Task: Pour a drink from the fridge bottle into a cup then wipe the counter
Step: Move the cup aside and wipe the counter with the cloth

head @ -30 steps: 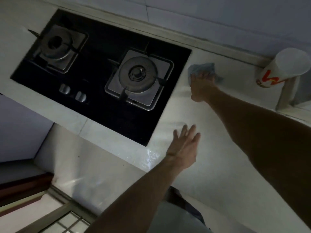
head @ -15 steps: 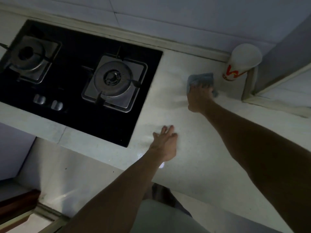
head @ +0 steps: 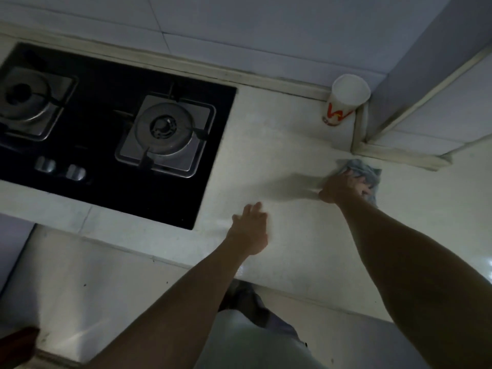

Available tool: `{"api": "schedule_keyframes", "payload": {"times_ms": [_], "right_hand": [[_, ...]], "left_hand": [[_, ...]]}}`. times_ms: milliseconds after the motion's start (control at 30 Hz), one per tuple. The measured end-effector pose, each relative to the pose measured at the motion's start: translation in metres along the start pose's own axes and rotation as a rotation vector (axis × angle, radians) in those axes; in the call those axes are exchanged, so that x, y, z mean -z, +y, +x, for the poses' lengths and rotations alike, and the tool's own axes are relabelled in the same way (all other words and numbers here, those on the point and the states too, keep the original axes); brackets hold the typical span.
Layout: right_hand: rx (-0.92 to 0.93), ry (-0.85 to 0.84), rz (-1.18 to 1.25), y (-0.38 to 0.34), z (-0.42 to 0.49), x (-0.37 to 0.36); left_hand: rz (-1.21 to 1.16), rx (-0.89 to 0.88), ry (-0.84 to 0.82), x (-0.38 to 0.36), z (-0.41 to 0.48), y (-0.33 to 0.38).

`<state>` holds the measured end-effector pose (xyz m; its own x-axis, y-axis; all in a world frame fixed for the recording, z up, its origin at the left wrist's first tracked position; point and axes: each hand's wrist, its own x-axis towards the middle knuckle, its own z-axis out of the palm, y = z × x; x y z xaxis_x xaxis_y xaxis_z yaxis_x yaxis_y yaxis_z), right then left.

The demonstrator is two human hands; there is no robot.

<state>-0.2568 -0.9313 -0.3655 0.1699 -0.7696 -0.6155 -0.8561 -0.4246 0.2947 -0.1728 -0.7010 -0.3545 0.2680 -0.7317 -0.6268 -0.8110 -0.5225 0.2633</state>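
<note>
A crumpled blue-grey cloth (head: 365, 169) lies on the pale counter (head: 279, 155), near an upright white red-marked cup (head: 345, 103).

The surface (head: 292, 161) looks like pale stone, smooth with a faint sheen. Hob (head: 106, 83) is glossy black glass, burner plates (head: 165, 137) brushed steel, knobs (head: 76, 172) shiny metal. The cup (head: 343, 105) looks like matt white paper with red print. The cloth (head: 367, 171) is soft, crumpled blue-grey fabric. Wall tiles (head: 239, 30) are smooth, slightly glossy.
</note>
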Motion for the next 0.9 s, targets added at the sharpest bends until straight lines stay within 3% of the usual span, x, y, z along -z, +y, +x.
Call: {"api": "schedule_keyframes", "payload": {"times_ms": [67,200,400,533,667,767,833,900], "right_hand": [[-0.008,0.0,0.028,-0.014,0.0,0.001],[0.178,0.017,-0.041,-0.059,-0.005,0.006],[0.43,0.193,-0.169,-0.13,-0.06,0.007],[0.717,0.357,-0.117,-0.124,-0.066,-0.013],[1.123,0.656,0.084,-0.077,-0.04,-0.049],[1.11,0.838,0.199,-0.039,-0.034,-0.076],[0.974,0.828,0.191,-0.018,-0.042,-0.092],[0.755,0.675,0.127,0.004,-0.057,-0.105]], "left_hand": [[-0.031,-0.006,-0.015,-0.007,-0.011,-0.003],[-0.091,0.061,0.02,-0.017,-0.032,-0.019],[-0.087,0.095,0.071,-0.03,-0.048,-0.024],[-0.08,0.096,0.101,-0.035,-0.05,-0.018],[-0.061,0.085,0.062,-0.034,-0.045,-0.018],[-0.029,0.062,0.002,-0.03,-0.044,-0.022],[-0.031,0.038,0.003,-0.028,-0.047,-0.023],[-0.008,0.02,0.036,-0.027,-0.051,-0.023]]}}
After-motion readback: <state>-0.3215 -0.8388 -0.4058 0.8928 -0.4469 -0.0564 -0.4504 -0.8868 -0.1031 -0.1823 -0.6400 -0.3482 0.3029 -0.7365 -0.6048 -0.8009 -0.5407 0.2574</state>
